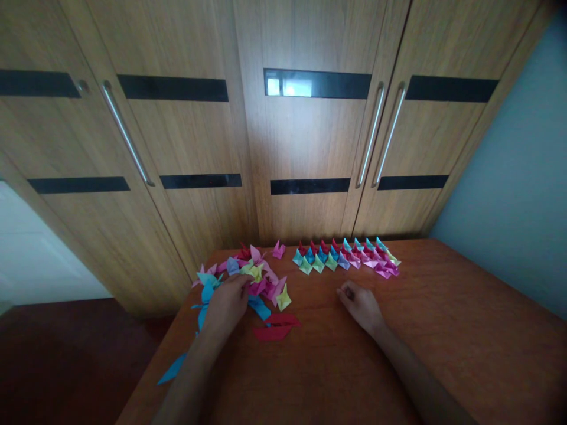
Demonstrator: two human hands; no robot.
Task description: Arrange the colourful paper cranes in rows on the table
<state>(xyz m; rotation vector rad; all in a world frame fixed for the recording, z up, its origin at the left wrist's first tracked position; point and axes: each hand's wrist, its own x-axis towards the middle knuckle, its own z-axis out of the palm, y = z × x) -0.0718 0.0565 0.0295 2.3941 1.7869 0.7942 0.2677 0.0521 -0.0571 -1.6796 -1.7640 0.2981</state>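
Note:
My left hand (pixel 229 298) reaches into a loose heap of folded origami pieces on the left of the table. Its fingers are drawn together at a yellow origami piece (pixel 255 272), and the palm side is hidden. Pink pieces (pixel 268 287), a light blue piece (pixel 208 280) and a lavender piece (pixel 233 265) lie around that hand. Another yellow piece (pixel 283 298) sits just right of the heap. My right hand (pixel 361 304) rests on the table with curled fingers, nothing visible in it, in front of neat rows of small pointed origami pieces (pixel 331 262).
Flat folded red strips (pixel 272 333) and a blue one (pixel 260 307) lie before the heap. A blue piece (pixel 172 369) is near the left edge of the brown table (pixel 319 366). A wooden wardrobe (pixel 305 141) stands behind, with a blue-grey wall (pixel 509 206) at right.

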